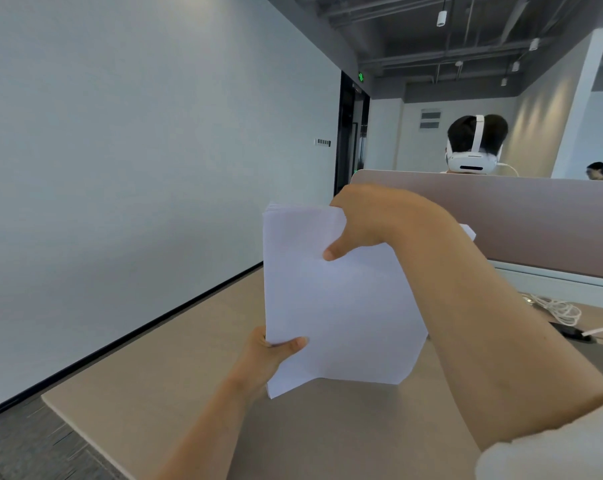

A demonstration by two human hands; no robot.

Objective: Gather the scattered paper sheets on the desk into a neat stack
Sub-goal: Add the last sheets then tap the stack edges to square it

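A bundle of white paper sheets [331, 299] is held upright above the beige desk [175, 382]. My left hand [269, 355] pinches its lower left corner, thumb on the front face. At the top edge my right hand [366, 220] grips the bundle, with its thumb pressed on the front and the fingers behind. The sheets are unevenly aligned; one sticks out at the lower right, and a corner shows behind my right forearm [468, 232].
A pinkish desk divider [535, 216] runs along the far edge. A coiled white cable [558, 308] and a dark cable port [570, 331] lie at the right. Beyond the divider is a person wearing a white headset [473, 147]. The desk's left edge drops to grey carpet [23, 441].
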